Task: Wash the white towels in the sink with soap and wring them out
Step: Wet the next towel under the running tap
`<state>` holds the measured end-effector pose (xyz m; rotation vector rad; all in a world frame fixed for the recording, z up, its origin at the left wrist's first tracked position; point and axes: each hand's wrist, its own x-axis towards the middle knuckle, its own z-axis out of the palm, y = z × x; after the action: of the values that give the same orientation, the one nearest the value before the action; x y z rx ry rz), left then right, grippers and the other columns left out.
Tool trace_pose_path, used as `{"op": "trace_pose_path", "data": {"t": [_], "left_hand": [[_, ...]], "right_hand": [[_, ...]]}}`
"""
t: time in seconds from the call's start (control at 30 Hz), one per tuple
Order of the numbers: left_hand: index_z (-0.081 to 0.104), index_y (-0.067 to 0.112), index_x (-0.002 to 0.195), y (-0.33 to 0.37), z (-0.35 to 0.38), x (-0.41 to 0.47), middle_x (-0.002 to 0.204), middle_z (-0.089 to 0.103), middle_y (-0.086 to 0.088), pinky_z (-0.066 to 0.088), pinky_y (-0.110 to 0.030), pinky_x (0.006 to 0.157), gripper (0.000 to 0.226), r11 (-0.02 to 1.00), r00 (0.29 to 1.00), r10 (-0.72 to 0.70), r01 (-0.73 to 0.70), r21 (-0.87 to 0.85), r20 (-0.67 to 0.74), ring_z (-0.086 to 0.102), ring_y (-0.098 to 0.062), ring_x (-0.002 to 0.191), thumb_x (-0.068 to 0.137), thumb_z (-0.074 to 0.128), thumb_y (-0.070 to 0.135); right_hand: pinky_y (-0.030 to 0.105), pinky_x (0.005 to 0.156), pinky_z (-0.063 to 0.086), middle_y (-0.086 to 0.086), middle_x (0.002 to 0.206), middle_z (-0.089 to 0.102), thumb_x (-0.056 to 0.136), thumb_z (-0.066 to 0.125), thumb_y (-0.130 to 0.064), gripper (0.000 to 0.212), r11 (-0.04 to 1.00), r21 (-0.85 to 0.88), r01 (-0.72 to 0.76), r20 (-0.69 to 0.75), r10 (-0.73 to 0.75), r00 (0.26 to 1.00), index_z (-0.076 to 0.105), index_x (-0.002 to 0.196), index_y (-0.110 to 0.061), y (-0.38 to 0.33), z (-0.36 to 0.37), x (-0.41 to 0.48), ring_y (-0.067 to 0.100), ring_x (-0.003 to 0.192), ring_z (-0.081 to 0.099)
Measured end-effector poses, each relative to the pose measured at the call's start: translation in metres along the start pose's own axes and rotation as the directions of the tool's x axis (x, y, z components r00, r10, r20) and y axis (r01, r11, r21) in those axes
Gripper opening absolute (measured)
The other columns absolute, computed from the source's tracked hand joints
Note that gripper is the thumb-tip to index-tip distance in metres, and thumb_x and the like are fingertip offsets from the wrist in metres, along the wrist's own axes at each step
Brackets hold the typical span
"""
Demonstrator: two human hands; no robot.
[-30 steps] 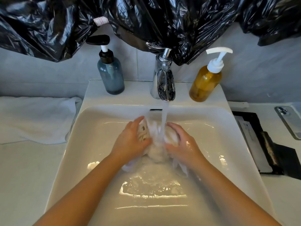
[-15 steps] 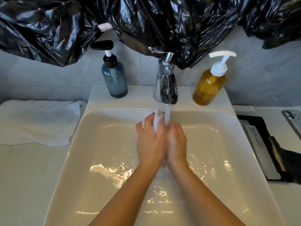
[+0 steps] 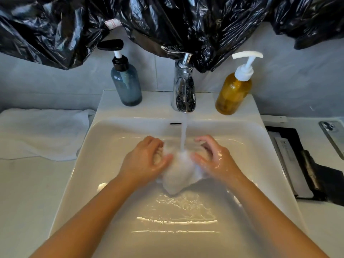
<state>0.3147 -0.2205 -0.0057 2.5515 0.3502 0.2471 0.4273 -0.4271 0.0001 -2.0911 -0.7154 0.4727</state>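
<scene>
From the head view, the wet towel (image 3: pixel 177 175) sits bunched in the middle of the sink (image 3: pixel 111 146), directly under the water stream (image 3: pixel 183 138) falling from the faucet (image 3: pixel 183 90). The left hand (image 3: pixel 147 162) and right hand (image 3: pixel 214 161) flank it. Each has its fingers curled over an upper edge of the cloth and its thumb pressed against the side, so both appear to hold it loosely rather than squeeze it. The towel looks white, limp and sodden, a rounded lump tapering to a point toward the person. Motion blur hides its folds, and I cannot tell whether it carries lather. Soaked like this it will likely be heavy for its size, floppy and slick if soapy, yet not fragile. It is best gathered into a roll and gripped at two opposite ends for twisting. A second towel (image 3: pixel 41 133), white and apparently dry, lies spread on the table (image 3: pixel 28 192) left of the basin. On the sink's back ledge, the blue pump bottle (image 3: pixel 126 86) and amber pump bottle (image 3: pixel 233 93) stand on either side of the faucet.
</scene>
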Motion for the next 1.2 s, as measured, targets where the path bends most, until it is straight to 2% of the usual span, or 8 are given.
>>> {"op": "trace_pose_path", "data": {"t": [0.1,0.2,0.4,0.57,0.67,0.8,1.0,1.2], "left_hand": [[0.047,0.028,0.125,-0.008,0.023,-0.016,0.128,0.054,-0.001,0.05,-0.043,0.083,0.061,0.998,0.998,0.065,-0.065,0.008,-0.021,0.056,-0.026,0.109,0.077,0.046,0.066],[0.036,0.035,0.141,-0.009,0.04,-0.015,0.138,0.051,-0.002,0.046,-0.046,0.09,0.064,0.989,0.999,0.045,-0.045,0.137,0.005,0.056,-0.027,0.115,0.084,0.037,0.065],[0.065,0.011,0.098,0.001,0.054,0.008,0.084,0.061,-0.01,0.045,-0.038,0.055,0.05,0.937,0.997,0.033,-0.005,0.35,-0.074,0.06,-0.034,0.069,0.085,0.037,0.05],[0.059,0.017,0.1,0.006,0.039,0.031,0.094,0.062,-0.005,0.041,-0.034,0.067,0.053,0.948,0.996,-0.085,0.078,0.308,0.011,0.062,-0.032,0.087,0.095,0.024,0.058],[0.058,0.018,0.092,0.008,0.025,0.029,0.088,0.062,-0.001,0.034,-0.031,0.063,0.057,0.974,0.999,-0.046,0.05,0.223,-0.023,0.06,-0.029,0.08,0.086,0.024,0.063],[0.058,0.015,0.106,-0.009,0.012,0.0,0.099,0.062,0.0,0.036,-0.024,0.062,0.046,0.98,0.961,0.195,-0.184,0.075,-0.197,0.057,-0.017,0.084,0.082,0.045,0.052],[0.043,0.034,0.141,-0.02,0.035,-0.008,0.125,0.054,-0.004,0.045,-0.037,0.077,0.059,0.969,0.987,0.161,-0.163,0.186,0.025,0.054,-0.024,0.102,0.088,0.033,0.058],[0.062,0.009,0.095,-0.015,0.058,0.011,0.082,0.057,-0.011,0.041,-0.033,0.052,0.039,0.931,0.983,0.157,-0.114,0.347,-0.097,0.057,-0.033,0.067,0.091,0.033,0.035]], "right_hand": [[0.031,0.1,0.045,-0.023,0.135,0.049,0.086,0.05,-0.065,0.056,0.997,-0.073,0.008,0.048,-0.005,0.999,0.04,0.138,-0.048,-0.001,0.022,-0.013,0.005,0.121,0.051],[0.032,0.092,0.047,-0.008,0.136,0.052,0.088,0.018,-0.067,0.07,0.943,-0.33,0.036,-0.038,-0.051,0.998,0.046,0.143,-0.035,-0.001,0.047,-0.009,0.015,0.118,0.052],[0.029,0.055,0.032,0.005,0.078,0.061,0.09,0.029,-0.047,0.048,0.857,-0.511,-0.067,-0.296,-0.103,0.95,0.068,0.09,-0.017,0.005,0.071,0.015,0.031,0.069,0.062],[0.033,0.065,0.037,0.003,0.085,0.062,0.103,0.033,-0.037,0.037,0.862,-0.467,-0.196,-0.179,0.124,0.976,0.06,0.087,-0.018,-0.003,0.053,0.033,0.031,0.079,0.059],[0.032,0.06,0.037,-0.006,0.072,0.056,0.101,0.045,-0.038,0.031,0.94,-0.334,-0.066,-0.143,0.019,0.99,0.055,0.076,-0.023,-0.003,0.035,0.031,0.021,0.07,0.053],[0.02,0.07,0.045,-0.017,0.102,0.063,0.088,0.049,-0.054,0.037,0.964,-0.163,0.21,-0.14,-0.234,0.962,0.067,0.111,-0.032,0.009,0.018,0.006,0.003,0.08,0.056],[0.032,0.078,0.048,-0.008,0.121,0.051,0.087,0.029,-0.071,0.059,0.904,-0.41,0.125,-0.019,-0.146,0.989,0.036,0.14,-0.047,0.019,0.043,-0.001,0.015,0.094,0.056],[0.028,0.057,0.033,0.004,0.082,0.06,0.092,0.027,-0.047,0.051,0.813,-0.583,0.011,-0.241,-0.185,0.953,0.068,0.1,-0.017,0.019,0.066,0.015,0.027,0.065,0.059]]}}
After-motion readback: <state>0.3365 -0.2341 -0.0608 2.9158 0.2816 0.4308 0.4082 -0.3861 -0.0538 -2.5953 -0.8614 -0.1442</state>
